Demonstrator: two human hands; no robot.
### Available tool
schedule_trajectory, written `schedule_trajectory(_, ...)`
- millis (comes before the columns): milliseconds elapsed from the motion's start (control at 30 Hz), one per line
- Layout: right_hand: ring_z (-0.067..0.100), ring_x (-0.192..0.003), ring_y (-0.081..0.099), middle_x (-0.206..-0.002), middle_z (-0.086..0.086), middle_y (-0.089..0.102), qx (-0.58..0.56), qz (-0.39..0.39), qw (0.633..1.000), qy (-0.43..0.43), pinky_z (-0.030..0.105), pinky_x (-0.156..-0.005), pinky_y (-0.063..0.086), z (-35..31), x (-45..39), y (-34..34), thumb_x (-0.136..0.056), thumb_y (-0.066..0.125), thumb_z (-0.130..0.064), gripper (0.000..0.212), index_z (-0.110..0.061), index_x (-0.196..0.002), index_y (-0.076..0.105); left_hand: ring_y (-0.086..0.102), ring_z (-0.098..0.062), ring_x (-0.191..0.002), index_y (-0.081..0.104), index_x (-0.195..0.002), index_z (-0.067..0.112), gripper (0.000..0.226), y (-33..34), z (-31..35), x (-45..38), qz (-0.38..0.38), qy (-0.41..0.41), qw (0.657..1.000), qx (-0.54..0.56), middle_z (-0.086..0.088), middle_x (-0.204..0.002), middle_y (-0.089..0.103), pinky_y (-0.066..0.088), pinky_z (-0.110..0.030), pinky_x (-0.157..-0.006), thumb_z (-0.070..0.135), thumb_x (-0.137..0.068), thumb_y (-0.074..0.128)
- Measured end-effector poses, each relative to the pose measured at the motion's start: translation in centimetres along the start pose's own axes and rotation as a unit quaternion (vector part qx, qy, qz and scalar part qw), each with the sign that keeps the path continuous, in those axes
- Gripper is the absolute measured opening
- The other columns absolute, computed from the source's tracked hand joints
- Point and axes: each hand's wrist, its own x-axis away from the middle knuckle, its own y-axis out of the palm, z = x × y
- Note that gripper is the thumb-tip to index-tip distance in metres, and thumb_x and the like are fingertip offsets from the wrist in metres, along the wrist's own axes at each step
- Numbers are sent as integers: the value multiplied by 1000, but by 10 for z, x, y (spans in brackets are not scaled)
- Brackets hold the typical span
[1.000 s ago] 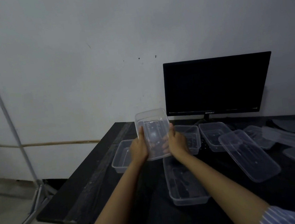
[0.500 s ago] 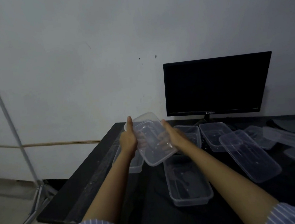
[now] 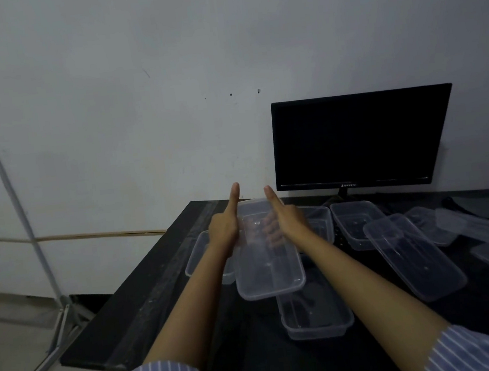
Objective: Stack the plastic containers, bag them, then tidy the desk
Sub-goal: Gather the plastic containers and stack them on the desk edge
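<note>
A: Holding what, those two hands?

B: One clear tub (image 3: pixel 268 262), lifted above the counter (image 3: pixel 163 289) at centre frame. The left hand (image 3: pixel 225 228) and right hand (image 3: pixel 287 221) each keep their grip on its far end, fingers curled underneath and showing through the plastic, thumbs pointing straight up.

A: And the surface?

B: A black counter filling the lower right of the frame, dusty along its left edge. More tubs (image 3: pixel 316 314) sit open below the held one and to either side, and lids (image 3: pixel 413 257) lie scattered toward the right edge.

A: The room?

B: A plain grey wall (image 3: pixel 136 106), a dark monitor (image 3: pixel 360 141) at the counter's back, a white stand (image 3: pixel 10 196) slanting down the left, pale floor (image 3: pixel 19 363) at lower left.
</note>
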Motion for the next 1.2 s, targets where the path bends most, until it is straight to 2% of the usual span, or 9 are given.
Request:
schedule_trajectory(67, 24, -65, 71, -75, 10, 72, 10, -5, 1000, -1, 38, -69, 61, 1, 1, 0, -69, 31, -90, 87, -11, -79, 67, 54, -21, -70, 42, -140, 40, 41, 2, -8, -3, 8, 40, 996, -75, -16, -102, 61, 43, -33, -69, 44, -101, 31)
schedule_trajectory(233, 26, -63, 71, -72, 12, 72, 2, -22, 1000, 2, 37, -69, 60, 8, 1, 2, -78, 34, -84, 79, -11, -71, 64, 58, -39, -110, 35, -143, 44, 43, 1, -13, -4, 4, 43, 994, -96, -22, -127, 55, 48, -44, -95, 40, -100, 33)
schedule_trajectory(367, 20, -57, 68, -70, 8, 70, 1, -36, 999, 25, 25, -52, 53, 5, 3, -1, -82, 33, -80, 78, -9, -84, 66, 61, -36, -103, 61, -122, 26, 59, -3, -3, 2, -29, -9, 999, -12, -16, -110, 63, 49, -47, -95, 69, -86, 44)
schedule_trajectory(567, 27, -77, 71, -88, 12, 70, 6, -69, 998, -8, 40, -73, 61, 4, 3, -1, -79, 39, -82, 70, -26, -116, 59, 65, -23, -93, 72, -103, 20, 69, -3, 0, 6, -25, -35, 997, 64, -11, -104, 67, 54, -45, -88, 75, -62, 67)
schedule_trajectory(733, 20, -64, 71, -80, 9, 70, -10, -62, 998, -8, 30, -57, 59, 9, 4, -1, -82, 44, -76, 61, -19, -91, 63, 68, -25, -92, 67, -112, 12, 71, 2, -8, 2, -7, -71, 991, 116, -9, -101, 68, 57, -40, -83, 66, -66, 72)
schedule_trajectory(833, 23, -70, 71, -82, 9, 71, -8, -62, 998, 23, 35, -65, 60, 8, 3, 3, -82, 35, -80, 73, -15, -95, 65, 65, -20, -87, 68, -111, 17, 57, -1, -12, -3, -26, -36, 998, 54, -11, -104, 66, 57, -38, -81, 60, -74, 69)
schedule_trajectory(967, 26, -69, 69, -76, 11, 69, -39, -49, 996, 62, 36, -70, 59, 5, 1, 6, -89, 18, -75, 83, -8, -82, 66, 64, -21, -85, 68, -99, 8, 79, -8, -7, -2, -18, -61, 992, 110, -8, -92, 67, 54, -39, -82, 80, -69, 55)
schedule_trajectory(1067, 24, -57, 67, -67, 10, 68, -14, 16, 998, 65, 33, -61, 59, 8, -1, 12, -91, 15, -71, 84, -6, -70, 64, 62, -28, -107, 62, -122, 12, 112, -8, -11, -7, -50, -81, 989, 117, -9, -123, 62, 47, -43, -98, 98, -60, 26)
schedule_trajectory(1200, 31, -69, 70, -80, 18, 71, -34, 60, 995, 75, 42, -70, 61, 9, -8, 12, -89, 14, -74, 94, 1, -88, 69, 52, -35, -121, 54, -134, 10, 106, -9, -5, 11, -56, -77, 994, 52, -19, -137, 52, 42, -48, -103, 89, -74, 18)
